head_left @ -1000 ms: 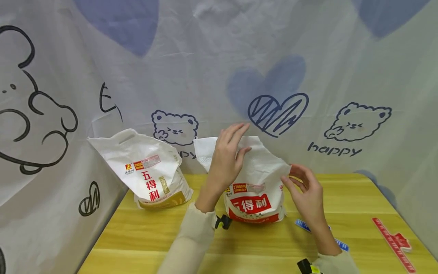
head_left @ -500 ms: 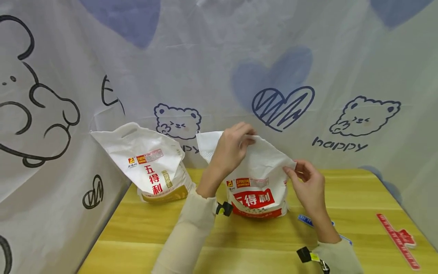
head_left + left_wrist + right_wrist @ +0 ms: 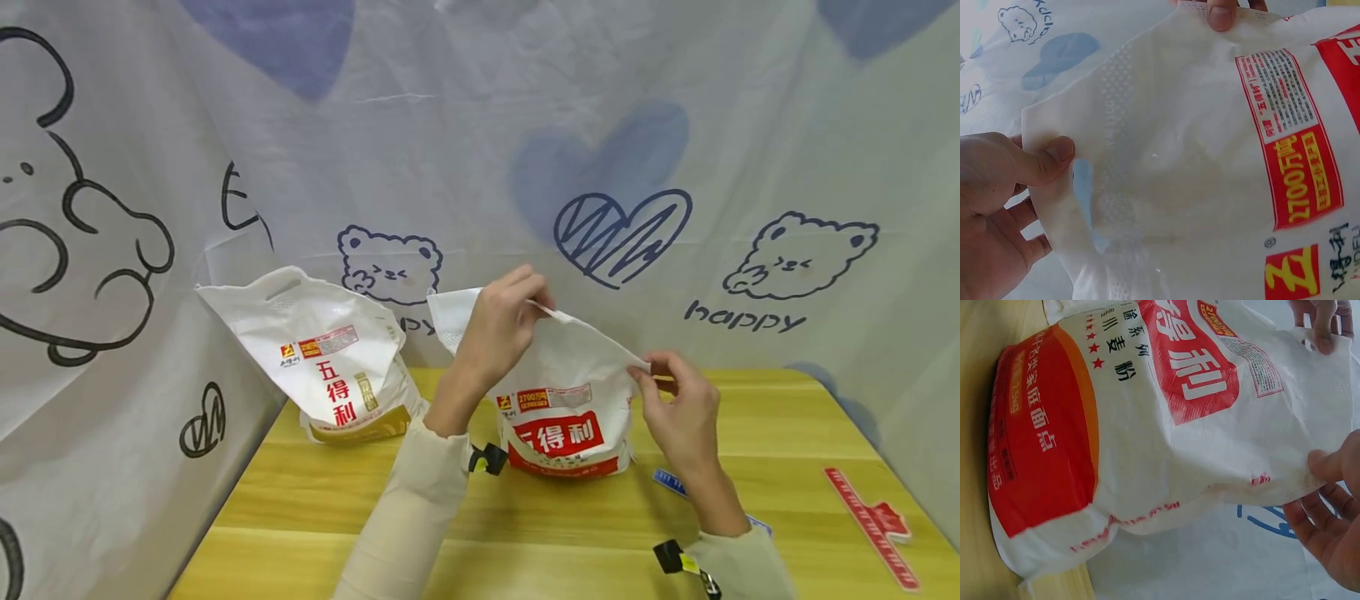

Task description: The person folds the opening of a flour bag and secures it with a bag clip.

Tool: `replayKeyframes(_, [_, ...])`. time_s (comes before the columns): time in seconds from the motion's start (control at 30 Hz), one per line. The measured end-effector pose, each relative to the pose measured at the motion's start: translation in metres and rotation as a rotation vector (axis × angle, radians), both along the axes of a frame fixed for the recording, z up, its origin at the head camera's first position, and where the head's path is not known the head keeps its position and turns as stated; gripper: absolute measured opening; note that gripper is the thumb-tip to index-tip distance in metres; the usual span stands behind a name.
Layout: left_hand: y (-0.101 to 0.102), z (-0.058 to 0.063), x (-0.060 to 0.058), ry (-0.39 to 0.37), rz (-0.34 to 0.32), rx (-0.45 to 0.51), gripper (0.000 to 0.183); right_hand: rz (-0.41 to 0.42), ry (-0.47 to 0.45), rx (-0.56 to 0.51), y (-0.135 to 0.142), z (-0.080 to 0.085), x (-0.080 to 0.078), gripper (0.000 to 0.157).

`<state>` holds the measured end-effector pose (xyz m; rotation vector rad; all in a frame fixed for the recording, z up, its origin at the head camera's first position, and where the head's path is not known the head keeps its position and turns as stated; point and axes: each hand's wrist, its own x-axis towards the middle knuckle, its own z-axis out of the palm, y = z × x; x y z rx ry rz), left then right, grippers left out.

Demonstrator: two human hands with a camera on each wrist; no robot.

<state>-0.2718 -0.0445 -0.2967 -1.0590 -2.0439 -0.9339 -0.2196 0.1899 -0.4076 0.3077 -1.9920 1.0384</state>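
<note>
A white flour bag with red printing (image 3: 562, 425) stands upright on the table, its slack upper part raised. My left hand (image 3: 501, 321) pinches the top edge beside the slotted handle hole, thumb on the near face, as the left wrist view shows. At the bag's upper right corner, my right hand (image 3: 682, 408) pinches the edge between thumb and fingers. In the right wrist view the bag (image 3: 1129, 425) bulges at the base and flattens towards the top.
To the left, a second flour bag (image 3: 352, 358) with gold trim leans near the cloth wall. A blue ruler-like strip (image 3: 670, 481) lies partly behind my right wrist. A red ruler-like piece (image 3: 870, 525) is at the table's right side. Printed cloth (image 3: 465, 167) hangs behind.
My left hand, fingers extended a second ago, has closed on the bag's top edge. That edge now looks straighter between both hands. The right hand keeps its pinch on the corner.
</note>
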Motion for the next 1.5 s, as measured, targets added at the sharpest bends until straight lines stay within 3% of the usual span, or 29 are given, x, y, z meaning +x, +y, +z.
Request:
replayKeyframes(0.2, [-0.006,-0.002,0.004,-0.001,0.013,-0.038,0.026,0.016,0.048,0.09,0.003,-0.003,0.002,0.018])
replayKeyframes(0.5, [-0.013,0.002,0.015,-0.067,0.037,-0.239,0.014,0.079,0.047,0.069,0.003,-0.004,0.005,0.024])
replayKeyframes(0.67, [-0.009,0.0,0.018,-0.142,0.079,-0.329,0.025,0.124,-0.005,0.057,0.007,-0.006,0.009,0.025])
replayKeyframes(0.87, [-0.006,-0.002,0.017,-0.191,0.101,-0.34,0.011,0.204,-0.101,0.049,0.009,-0.005,0.013,0.022])
replayKeyframes(1.0, [-0.004,-0.005,0.016,-0.195,0.117,-0.323,0.016,0.191,-0.144,0.028,0.009,-0.004,0.013,0.016])
replayKeyframes(1.3, [0.0,-0.01,0.015,-0.14,0.16,-0.311,0.017,0.184,-0.222,0.01,0.006,-0.001,0.004,0.025])
replayKeyframes(1.5, [0.002,-0.015,0.014,-0.079,0.166,-0.293,0.012,0.18,-0.228,0.035,0.004,0.0,0.0,0.022])
